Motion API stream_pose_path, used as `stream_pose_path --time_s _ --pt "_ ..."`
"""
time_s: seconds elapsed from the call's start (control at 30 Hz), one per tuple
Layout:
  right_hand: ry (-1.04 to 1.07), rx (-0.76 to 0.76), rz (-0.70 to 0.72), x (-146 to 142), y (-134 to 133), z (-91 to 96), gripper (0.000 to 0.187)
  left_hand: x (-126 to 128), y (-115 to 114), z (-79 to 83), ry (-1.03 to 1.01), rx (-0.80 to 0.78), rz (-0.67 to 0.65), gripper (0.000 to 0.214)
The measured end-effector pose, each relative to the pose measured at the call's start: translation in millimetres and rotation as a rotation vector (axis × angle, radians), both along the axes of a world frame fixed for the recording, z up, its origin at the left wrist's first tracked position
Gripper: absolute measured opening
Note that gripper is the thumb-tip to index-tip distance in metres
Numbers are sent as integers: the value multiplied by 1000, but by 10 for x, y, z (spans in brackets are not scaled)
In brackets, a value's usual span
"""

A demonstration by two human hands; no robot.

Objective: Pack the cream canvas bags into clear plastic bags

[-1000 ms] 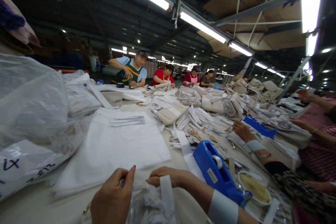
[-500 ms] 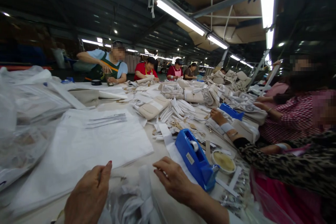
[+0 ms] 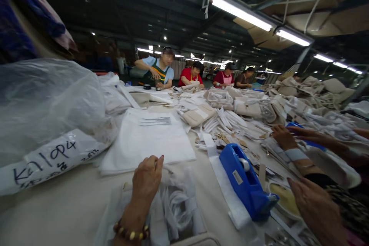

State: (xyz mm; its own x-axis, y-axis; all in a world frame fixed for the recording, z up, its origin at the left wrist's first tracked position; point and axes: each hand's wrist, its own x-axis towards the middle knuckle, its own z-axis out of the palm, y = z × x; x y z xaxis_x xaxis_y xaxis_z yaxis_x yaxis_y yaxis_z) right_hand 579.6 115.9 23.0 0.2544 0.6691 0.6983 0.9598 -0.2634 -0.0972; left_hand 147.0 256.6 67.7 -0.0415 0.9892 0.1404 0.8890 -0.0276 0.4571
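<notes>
My left hand (image 3: pixel 147 180), with a bead bracelet at the wrist, lies with curled fingers on a clear plastic bag (image 3: pixel 175 207) of white fabric straps at the table's near edge, gripping its top. My right hand (image 3: pixel 315 207) is low at the right, past the blue tape dispenser (image 3: pixel 245 182). Its fingers are stretched out over a small round dish (image 3: pixel 284 199) and hold nothing. A flat white bag (image 3: pixel 150 142) with printed lines lies just beyond my left hand.
A big plastic sack (image 3: pixel 49 107) with handwritten marks fills the left. Piles of beige and white fabric pieces (image 3: pixel 227 111) cover the middle and far table. A co-worker's arm (image 3: pixel 291 146) reaches in at the right by a second blue dispenser (image 3: pixel 300 127). Several people work at the far end.
My right hand left the bag and moved right, past the tape dispenser to the dish. My left hand stays on the bag. My view swung left and down.
</notes>
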Motion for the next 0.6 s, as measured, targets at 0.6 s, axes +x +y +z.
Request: stream_pose_path --time_s 0.6 --pt "-29 -608 959 -2701 2034 -288 24 54 14 -233 1 139 -16 20"
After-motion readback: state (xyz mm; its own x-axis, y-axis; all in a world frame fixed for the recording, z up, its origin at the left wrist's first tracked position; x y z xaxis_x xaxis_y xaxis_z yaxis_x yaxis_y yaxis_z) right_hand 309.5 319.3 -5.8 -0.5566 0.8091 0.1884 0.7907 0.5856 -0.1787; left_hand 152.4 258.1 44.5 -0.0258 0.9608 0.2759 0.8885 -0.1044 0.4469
